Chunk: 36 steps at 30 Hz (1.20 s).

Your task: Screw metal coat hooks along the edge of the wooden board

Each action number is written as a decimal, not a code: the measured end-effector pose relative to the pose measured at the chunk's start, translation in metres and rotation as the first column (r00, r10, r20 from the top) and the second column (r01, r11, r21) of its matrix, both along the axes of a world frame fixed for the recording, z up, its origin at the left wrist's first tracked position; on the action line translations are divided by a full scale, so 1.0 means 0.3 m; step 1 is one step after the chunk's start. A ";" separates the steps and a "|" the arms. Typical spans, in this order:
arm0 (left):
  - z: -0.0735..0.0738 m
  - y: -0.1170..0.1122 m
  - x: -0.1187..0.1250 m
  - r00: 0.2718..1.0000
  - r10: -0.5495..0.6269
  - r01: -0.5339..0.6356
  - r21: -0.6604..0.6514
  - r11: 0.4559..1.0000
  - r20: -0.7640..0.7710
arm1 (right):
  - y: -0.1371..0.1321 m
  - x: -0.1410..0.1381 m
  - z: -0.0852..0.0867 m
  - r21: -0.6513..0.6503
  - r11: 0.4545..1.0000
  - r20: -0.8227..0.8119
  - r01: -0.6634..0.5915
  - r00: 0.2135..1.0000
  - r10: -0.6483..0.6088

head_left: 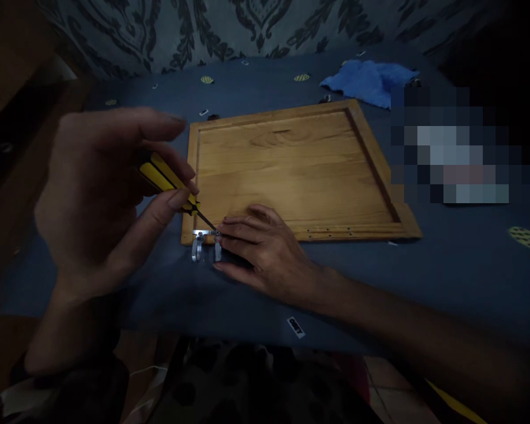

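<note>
My left hand (101, 188) is closed round a yellow-and-black screwdriver (165, 179), whose tip points down to a small metal hinge (205, 242) at the near left corner of a wooden framed panel (291, 165). My right hand (260, 250) lies over the panel's near edge, fingers pressed together against the hinge and holding it in place. The panel lies flat on a dark blue cloth (446, 265).
A crumpled blue rag (368, 79) lies beyond the panel's far right corner. A blurred-out patch (454, 153) sits to the right. A small white label (295, 327) lies near the cloth's front edge. Patterned fabric (247, 23) hangs at the back.
</note>
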<state>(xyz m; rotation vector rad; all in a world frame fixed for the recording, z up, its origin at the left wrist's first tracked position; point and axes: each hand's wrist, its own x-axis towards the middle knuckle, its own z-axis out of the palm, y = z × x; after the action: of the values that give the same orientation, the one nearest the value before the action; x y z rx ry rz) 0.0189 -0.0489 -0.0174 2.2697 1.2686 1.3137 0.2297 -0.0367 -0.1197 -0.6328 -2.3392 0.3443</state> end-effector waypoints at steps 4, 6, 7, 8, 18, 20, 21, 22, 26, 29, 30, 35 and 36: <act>0.001 0.002 0.003 1.000 -0.020 0.020 -0.005 1.000 -0.019 | 0.000 0.002 0.002 0.001 1.000 0.005 -0.002 1.000 0.002; 0.000 0.002 0.007 0.999 -0.015 0.014 -0.014 1.000 -0.045 | 0.000 0.002 0.002 0.003 1.000 0.007 0.001 1.000 -0.001; -0.001 0.002 0.008 0.999 -0.008 0.007 -0.010 1.000 -0.053 | 0.000 0.001 0.002 0.004 1.000 0.009 0.002 1.000 -0.002; -0.002 0.002 0.008 0.998 -0.002 0.001 -0.003 1.000 -0.056 | -0.001 0.001 0.002 0.004 1.000 0.012 0.004 1.000 -0.004; 0.008 0.027 0.001 0.984 0.010 0.004 0.079 0.997 -0.177 | -0.001 0.001 0.002 -0.006 1.000 -0.008 -0.008 1.000 0.008; 0.010 0.023 0.007 0.986 0.004 0.009 0.080 0.997 -0.170 | 0.000 0.002 0.002 -0.004 1.000 -0.010 -0.009 1.000 0.009; 0.010 0.022 0.010 0.985 0.002 0.011 0.077 0.997 -0.172 | 0.001 0.003 0.002 -0.003 1.000 -0.011 -0.009 1.000 0.009; 0.009 0.020 0.011 0.985 -0.001 0.015 0.078 0.997 -0.175 | 0.001 0.003 0.002 -0.003 1.000 -0.010 -0.008 1.000 0.008; 0.000 0.017 0.003 0.980 0.008 0.009 0.083 0.997 -0.199 | 0.001 0.003 0.005 -0.005 1.000 0.005 0.001 1.000 -0.001; -0.003 0.021 -0.007 0.979 0.016 -0.008 0.037 0.999 -0.204 | 0.002 0.002 0.005 -0.004 1.000 0.010 0.003 1.000 -0.003; -0.003 0.023 -0.009 0.977 0.017 -0.009 0.040 0.999 -0.211 | 0.002 0.002 0.004 -0.002 1.000 0.010 0.002 1.000 -0.002; 0.007 0.033 -0.005 0.960 0.006 0.035 0.141 0.989 -0.280 | 0.001 0.002 0.001 0.019 1.000 -0.005 0.001 1.000 -0.001; 0.008 0.032 -0.005 0.960 0.002 0.038 0.138 0.990 -0.279 | 0.001 0.002 0.001 0.018 1.000 -0.004 0.002 1.000 -0.002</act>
<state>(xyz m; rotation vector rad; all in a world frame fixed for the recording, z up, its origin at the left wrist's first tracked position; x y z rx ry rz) 0.0175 -0.0393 -0.0150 2.6354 1.2692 1.1408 0.2303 -0.0364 -0.1195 -0.6253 -2.3348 0.3226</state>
